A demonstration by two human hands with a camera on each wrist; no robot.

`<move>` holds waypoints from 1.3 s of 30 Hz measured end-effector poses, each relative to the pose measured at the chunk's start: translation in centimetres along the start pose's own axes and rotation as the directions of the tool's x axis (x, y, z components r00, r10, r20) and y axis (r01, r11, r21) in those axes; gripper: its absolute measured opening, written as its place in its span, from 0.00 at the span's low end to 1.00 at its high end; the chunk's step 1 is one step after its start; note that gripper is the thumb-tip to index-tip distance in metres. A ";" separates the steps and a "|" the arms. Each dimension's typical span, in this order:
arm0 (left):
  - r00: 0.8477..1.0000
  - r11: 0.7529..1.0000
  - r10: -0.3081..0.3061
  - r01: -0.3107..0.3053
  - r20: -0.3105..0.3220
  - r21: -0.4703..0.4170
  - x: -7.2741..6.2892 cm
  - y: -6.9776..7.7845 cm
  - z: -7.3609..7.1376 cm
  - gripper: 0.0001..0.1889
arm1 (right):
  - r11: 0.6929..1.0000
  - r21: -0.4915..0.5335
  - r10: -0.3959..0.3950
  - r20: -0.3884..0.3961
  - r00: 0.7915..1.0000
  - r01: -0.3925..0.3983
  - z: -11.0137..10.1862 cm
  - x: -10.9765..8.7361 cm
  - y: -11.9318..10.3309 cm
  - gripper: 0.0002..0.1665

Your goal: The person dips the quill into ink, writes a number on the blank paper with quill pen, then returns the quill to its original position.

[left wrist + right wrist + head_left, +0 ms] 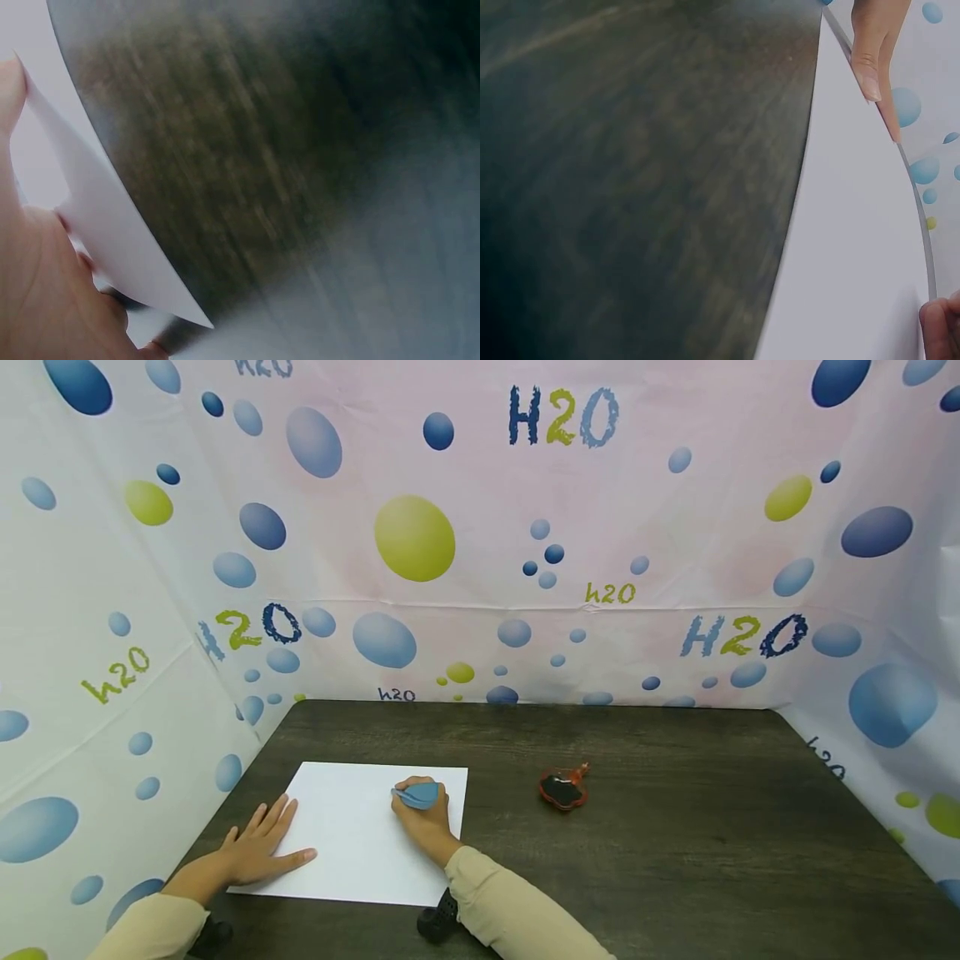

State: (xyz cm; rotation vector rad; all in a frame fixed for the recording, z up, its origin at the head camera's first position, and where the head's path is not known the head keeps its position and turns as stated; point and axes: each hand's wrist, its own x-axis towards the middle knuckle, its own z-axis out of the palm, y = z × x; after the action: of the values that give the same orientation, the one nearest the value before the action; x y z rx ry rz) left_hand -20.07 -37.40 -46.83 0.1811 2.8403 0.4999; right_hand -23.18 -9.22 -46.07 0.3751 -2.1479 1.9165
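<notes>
A white sheet of paper lies on the dark wooden table. My left hand rests spread on its left edge, thumb apart from the fingers. In the left wrist view, the palm shows beside the paper. Over the upper right of the sheet, my right hand grips a blue leaf-shaped thing; its exact kind cannot be made out. In the right wrist view only the right fingertips show at the corner, with the left hand at the far edge of the paper.
A small orange-red dish-like thing with a black, shiny middle sits right of the paper. Dark wood table extends around it. Patterned white sheeting stands behind and at both sides. A black wrist device hangs under the right wrist.
</notes>
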 end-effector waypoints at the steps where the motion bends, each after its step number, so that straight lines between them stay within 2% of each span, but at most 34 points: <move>1: 1.000 1.000 0.000 0.000 -0.002 0.000 0.0 -0.1 0.1 0.56 | 1.000 0.001 -0.006 0.001 1.000 0.006 0.0 0.0 0.1 0.04; 9: 1.000 1.000 -0.007 0.007 -0.017 -0.001 0.0 -0.3 0.4 0.57 | 1.000 0.012 0.025 -0.007 1.000 -0.025 0.1 -0.3 0.2 0.05; 17: 0.999 1.000 -0.024 0.023 0.038 0.013 -0.7 1.5 -1.0 0.54 | 0.999 0.005 0.042 -0.022 0.999 -0.042 0.2 -0.2 0.2 0.05; 21: 0.998 0.999 -0.029 0.028 0.047 0.019 -1.0 2.3 -1.5 0.53 | 0.999 -0.002 0.048 -0.021 0.999 -0.049 0.2 -0.2 0.2 0.05; 24: 0.999 1.000 -0.019 0.019 0.037 0.004 -1.0 2.2 -1.4 0.54 | 0.998 -0.012 0.056 -0.017 0.998 -0.056 0.3 -0.2 0.1 0.05; 32: 1.000 1.000 -0.012 0.012 -0.002 0.007 -0.3 0.4 -0.3 0.56 | 0.993 -0.021 0.113 0.022 0.993 -0.113 0.5 -0.4 -0.1 0.06; 39: 1.000 1.000 -0.004 0.004 -0.004 -0.022 -0.3 0.3 -0.1 0.56 | 0.987 -0.037 0.160 0.043 0.986 -0.158 0.8 -0.6 -0.1 0.06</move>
State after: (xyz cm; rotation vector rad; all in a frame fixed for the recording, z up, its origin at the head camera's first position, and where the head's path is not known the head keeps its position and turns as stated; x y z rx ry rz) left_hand -19.75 -37.19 -46.57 0.1702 2.8369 0.5308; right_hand -22.60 -10.00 -46.23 0.2503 -2.3001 1.9695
